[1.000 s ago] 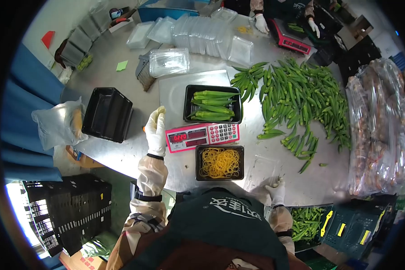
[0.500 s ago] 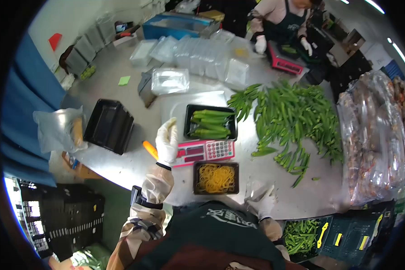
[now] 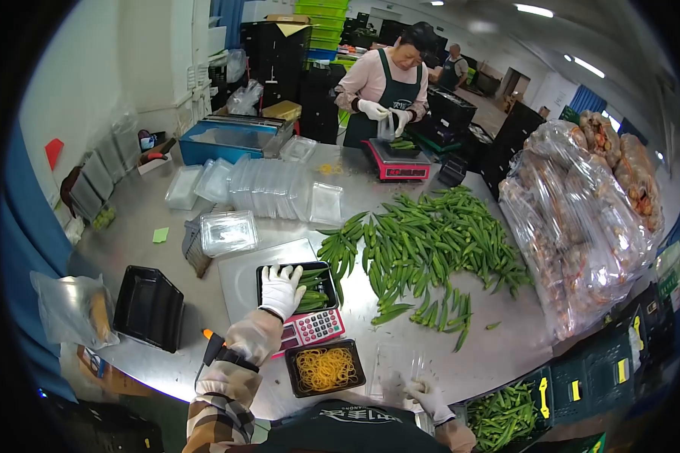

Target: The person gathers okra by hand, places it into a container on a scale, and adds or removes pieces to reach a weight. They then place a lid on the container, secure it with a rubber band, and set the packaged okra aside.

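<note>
Left hand (image 3: 281,290) hides most okra in the black tray (image 3: 326,281)

L hand (image 3: 281,290), gloved, flat on black tray (image 3: 326,280) of okra on scale (image 3: 310,329). R hand (image 3: 423,392), gloved, low at surface (image 3: 166,196) edge, near clear tray (image 3: 389,362). Rubber-band tray (image 3: 325,368) just below scale. Loose okra pile (image 3: 423,245) to R. Co-worker (image 3: 385,83) at far scale (image 3: 397,162).

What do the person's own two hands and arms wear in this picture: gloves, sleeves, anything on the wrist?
Both hands wear white gloves: the left hand and the right hand. Over the left forearm lies a translucent, pale sleeve cover, closed by a dark band. Above it shows a plaid sleeve in brown and cream. The right arm is mostly hidden.
</note>
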Tool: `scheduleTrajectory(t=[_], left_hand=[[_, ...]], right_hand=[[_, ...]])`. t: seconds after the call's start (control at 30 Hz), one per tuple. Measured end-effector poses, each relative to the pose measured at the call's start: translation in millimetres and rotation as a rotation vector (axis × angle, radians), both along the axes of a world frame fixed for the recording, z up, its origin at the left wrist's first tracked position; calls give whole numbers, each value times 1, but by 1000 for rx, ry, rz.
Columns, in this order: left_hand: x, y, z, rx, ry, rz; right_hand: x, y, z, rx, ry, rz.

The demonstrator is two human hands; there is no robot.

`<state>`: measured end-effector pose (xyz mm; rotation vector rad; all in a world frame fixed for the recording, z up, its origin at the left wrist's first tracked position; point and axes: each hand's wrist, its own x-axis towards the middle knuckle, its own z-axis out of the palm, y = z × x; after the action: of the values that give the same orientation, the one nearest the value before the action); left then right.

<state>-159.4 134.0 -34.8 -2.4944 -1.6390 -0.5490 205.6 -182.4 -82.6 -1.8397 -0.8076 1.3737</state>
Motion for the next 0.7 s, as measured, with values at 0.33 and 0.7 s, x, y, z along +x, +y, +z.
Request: scheduleTrajectory(t=[0.33, 0.7], left_hand=[[-7, 4, -3, 15, -102, 194], [-40, 32, -15, 20, 21, 335]], right_hand=[[-48, 73, 124, 484, -257, -2], [-95, 96, 138, 492, -201, 102]])
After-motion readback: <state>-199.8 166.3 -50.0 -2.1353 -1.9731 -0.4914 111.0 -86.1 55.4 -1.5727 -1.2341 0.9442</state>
